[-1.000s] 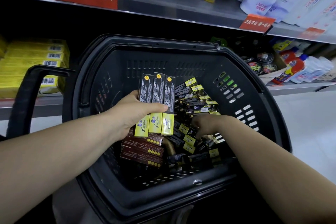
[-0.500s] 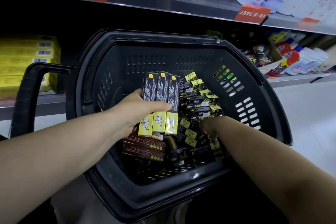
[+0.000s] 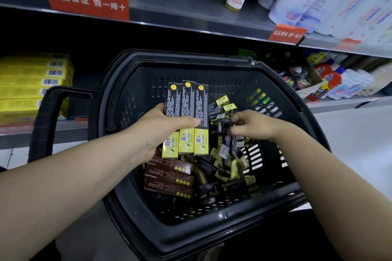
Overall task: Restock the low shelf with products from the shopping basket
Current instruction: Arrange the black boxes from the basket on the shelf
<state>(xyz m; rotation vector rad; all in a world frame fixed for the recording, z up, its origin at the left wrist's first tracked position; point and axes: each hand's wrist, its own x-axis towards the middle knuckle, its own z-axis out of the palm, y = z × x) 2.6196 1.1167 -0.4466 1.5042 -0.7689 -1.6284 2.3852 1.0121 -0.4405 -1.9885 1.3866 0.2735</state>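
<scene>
While yellow cartons sit stacked on the low shelf left of the shopping basket, the left hand grips three slim boxes side by side over the basket's middle, each black with a yellow lower end. Right of them, the right hand curls over the basket's loose matching boxes; blur hides any grip.

Single view, worn on my head. Faces forward and steeply down into the shopping basket; close, its rim spans most of the frame. Wide lens: straight edges bow. My forearms enter from the near corners; left grip with three boxes sits dead centre, right grip just right, blurred. Low shelf far left, upper shelf along the top.
</scene>
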